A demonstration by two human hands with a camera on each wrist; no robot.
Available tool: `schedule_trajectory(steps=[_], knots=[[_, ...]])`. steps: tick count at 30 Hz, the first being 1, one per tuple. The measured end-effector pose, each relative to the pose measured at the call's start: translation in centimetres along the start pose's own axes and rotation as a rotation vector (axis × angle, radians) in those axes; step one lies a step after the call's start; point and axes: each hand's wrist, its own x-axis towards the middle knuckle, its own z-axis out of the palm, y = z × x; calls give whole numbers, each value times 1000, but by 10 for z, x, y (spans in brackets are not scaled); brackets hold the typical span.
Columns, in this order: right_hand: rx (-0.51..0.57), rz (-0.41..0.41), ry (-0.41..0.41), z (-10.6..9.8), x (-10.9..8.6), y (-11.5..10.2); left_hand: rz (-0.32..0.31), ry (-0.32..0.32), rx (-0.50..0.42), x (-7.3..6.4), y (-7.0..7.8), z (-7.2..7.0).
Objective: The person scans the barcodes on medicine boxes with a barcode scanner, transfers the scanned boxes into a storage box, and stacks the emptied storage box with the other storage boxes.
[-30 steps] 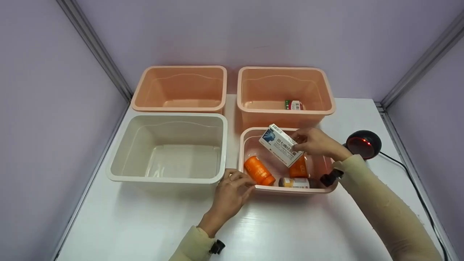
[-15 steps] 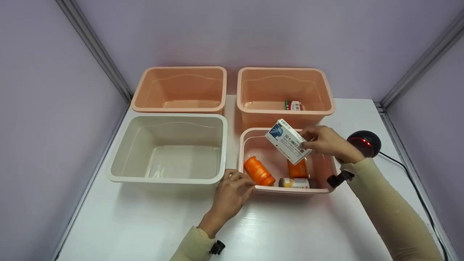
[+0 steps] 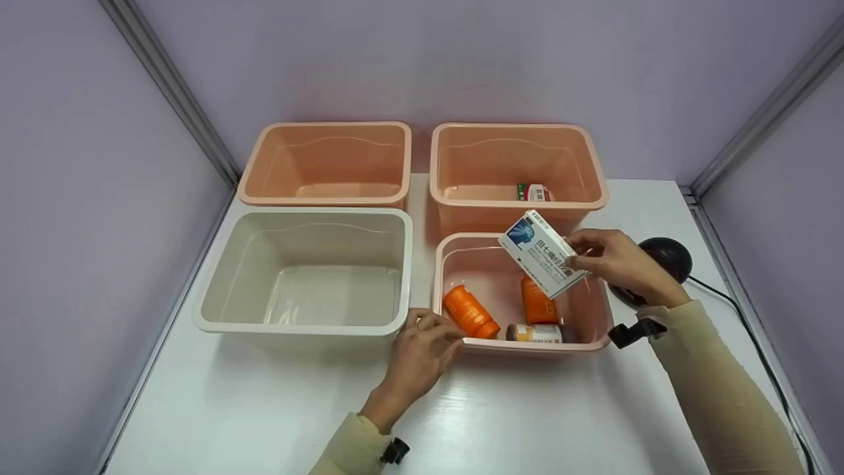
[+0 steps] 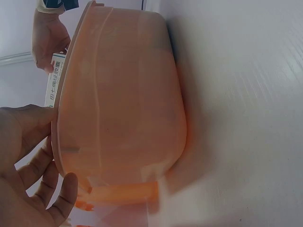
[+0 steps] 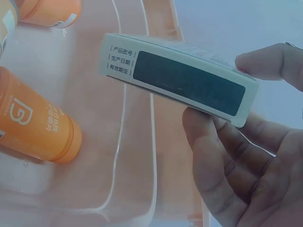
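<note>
My right hand (image 3: 613, 260) pinches a white medicine box (image 3: 541, 254) with a blue picture, raised and tilted above the front pink bin (image 3: 461, 247). In the right wrist view the thumb lies over the box and the fingers under it, with the box's end panel (image 5: 175, 80) facing the camera. My left hand (image 3: 419, 356) grips the rim at that bin's near left corner, thumb and finger meeting at the edge. Inside the bin lie an orange bottle (image 3: 469, 313), a second orange bottle (image 3: 539, 303) partly behind the box, and a dark bottle with a white-and-yellow label (image 3: 537, 333).
A grey-white bin (image 3: 303, 326) stands left of the front pink bin. Behind are two peach bins, the left one (image 3: 323, 200) and the right one (image 3: 517, 206), which holds a small green, red and white box (image 3: 533, 192). A black rounded device (image 3: 669, 257) with a cable (image 3: 732, 300) sits on the right.
My right hand has carried the medicine box to the right and slightly up, now overlapping the black device, whose red light no longer shows. My left hand has stayed at the bin's corner.
</note>
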Motion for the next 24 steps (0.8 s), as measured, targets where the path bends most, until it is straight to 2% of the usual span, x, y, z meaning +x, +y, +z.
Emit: schedule_trajectory(steps=[7, 14, 24], knots=[[22, -4, 62, -5, -12, 6, 4, 1, 3, 0, -1, 1], [13, 32, 100, -13, -28, 13, 11, 11, 2, 0, -1, 1], [70, 11, 158, -22, -45, 30, 7, 7, 7, 0, -1, 0]])
